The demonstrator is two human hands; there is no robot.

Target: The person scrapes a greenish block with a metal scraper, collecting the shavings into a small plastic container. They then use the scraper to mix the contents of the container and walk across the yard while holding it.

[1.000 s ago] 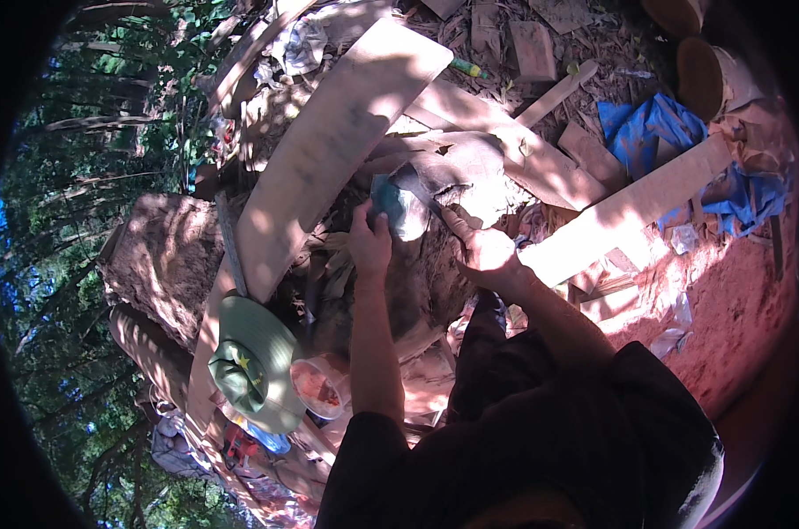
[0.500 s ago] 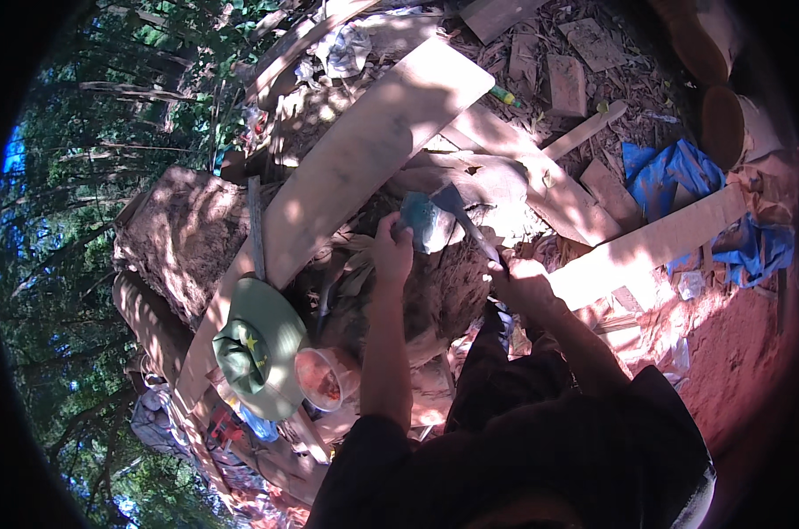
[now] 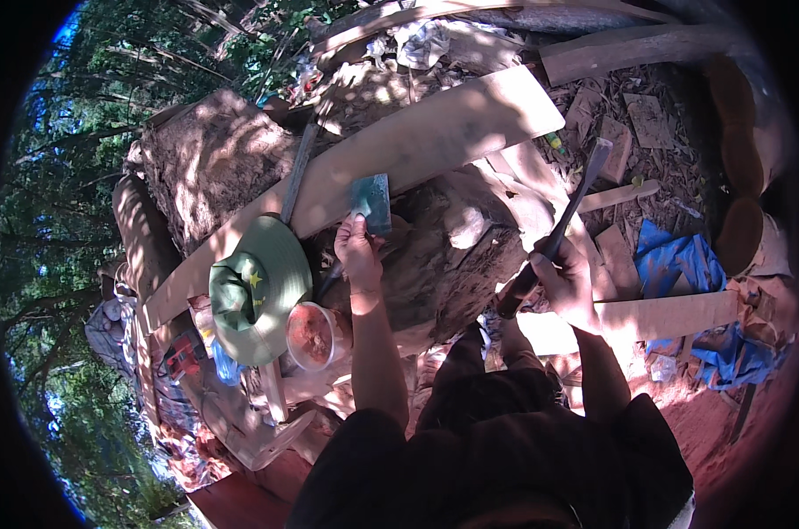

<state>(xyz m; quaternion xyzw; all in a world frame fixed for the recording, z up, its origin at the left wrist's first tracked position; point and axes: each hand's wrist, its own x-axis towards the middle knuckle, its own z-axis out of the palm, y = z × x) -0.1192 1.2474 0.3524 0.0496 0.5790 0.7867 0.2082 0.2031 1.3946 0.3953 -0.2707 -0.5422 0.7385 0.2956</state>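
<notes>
In my left hand (image 3: 358, 256) is a flat, rectangular, dark green sharpening stone (image 3: 370, 196), pinched at its lower edge between thumb and fingers. My right hand (image 3: 567, 280) is wrapped round the dark handle of a chisel (image 3: 579, 194). Its long metal blade points up and away, well to the right of the stone and apart from it. Beneath and between both hands lies a rough, dark log (image 3: 470, 269). Closest to my left forearm are a clear plastic tub (image 3: 336, 339) with reddish contents and a green brimmed hat (image 3: 287, 264).
A long pale plank (image 3: 452, 123) runs diagonally behind my left hand. Another board (image 3: 668, 317) lies right of my right wrist, beside crumpled blue plastic sheet (image 3: 673, 256). A big rough wood block (image 3: 210, 167) stands at the left. Wood chips and offcuts (image 3: 646, 119) cover the ground beyond.
The chisel blade has come away from the stone and swung up to the right with my right hand. My left hand has moved left, tilting the stone upright. The view has shifted.
</notes>
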